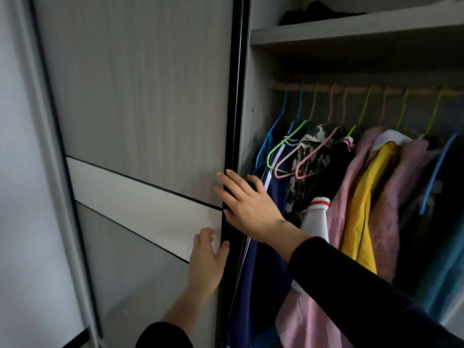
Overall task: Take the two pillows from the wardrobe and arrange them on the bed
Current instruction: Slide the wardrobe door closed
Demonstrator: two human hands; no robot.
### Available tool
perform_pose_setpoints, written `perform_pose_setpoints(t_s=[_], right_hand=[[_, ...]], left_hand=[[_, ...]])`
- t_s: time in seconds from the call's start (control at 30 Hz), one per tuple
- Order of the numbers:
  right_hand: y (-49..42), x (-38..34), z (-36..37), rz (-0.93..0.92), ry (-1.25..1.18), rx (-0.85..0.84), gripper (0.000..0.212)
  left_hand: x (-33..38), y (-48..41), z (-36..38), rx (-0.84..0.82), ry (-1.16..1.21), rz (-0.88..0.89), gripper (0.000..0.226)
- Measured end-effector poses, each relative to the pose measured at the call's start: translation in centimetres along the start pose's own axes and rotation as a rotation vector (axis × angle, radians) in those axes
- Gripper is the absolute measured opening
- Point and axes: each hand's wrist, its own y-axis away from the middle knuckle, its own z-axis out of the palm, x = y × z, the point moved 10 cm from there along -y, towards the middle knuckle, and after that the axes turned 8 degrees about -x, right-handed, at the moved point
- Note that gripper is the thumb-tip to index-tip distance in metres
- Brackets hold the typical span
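Note:
A grey sliding wardrobe door (pixel 140 101) with a white band and a black edge fills the left half of the view. My left hand (pixel 208 257) grips that black edge low down, thumb on the edge and fingers on the door's face. Above it, my right hand (pixel 247 199) lies flat against the same edge with its fingers spread. To the right the wardrobe (pixel 261 101) stands open. No pillow shows anywhere in view.
Several garments (pixel 361 197) in pink, yellow, navy and white hang from coloured hangers on a wooden rail (pixel 351 89). A grey shelf (pixel 351 31) above carries a dark bundle (pixel 319 11). A second door panel (pixel 22 172) stands at far left.

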Motion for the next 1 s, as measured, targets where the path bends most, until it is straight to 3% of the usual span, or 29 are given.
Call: perform_pose_setpoints(t_s=[0.17, 0.27, 0.47, 1.0], right_hand=[[-0.6, -1.3, 1.9, -0.211, 0.173, -0.060, 0.021], [-0.3, -1.2, 1.9, -0.270, 0.158, -0.055, 0.018], [-0.1, -0.8, 2.2, -0.276, 0.121, -0.118, 0.018], [8.3, 3.2, -1.8, -0.227, 0.123, -0.037, 0.013]], left_hand=[[-0.1, -0.3, 1.0, -0.035, -0.043, 0.053, 0.019], [-0.1, -0.2, 1.4, -0.062, -0.049, 0.035, 0.025], [0.3, -0.1, 1.5, -0.109, -0.064, 0.045, 0.029], [5.6, 5.1, 6.1, -0.221, 0.033, 0.051, 0.015]])
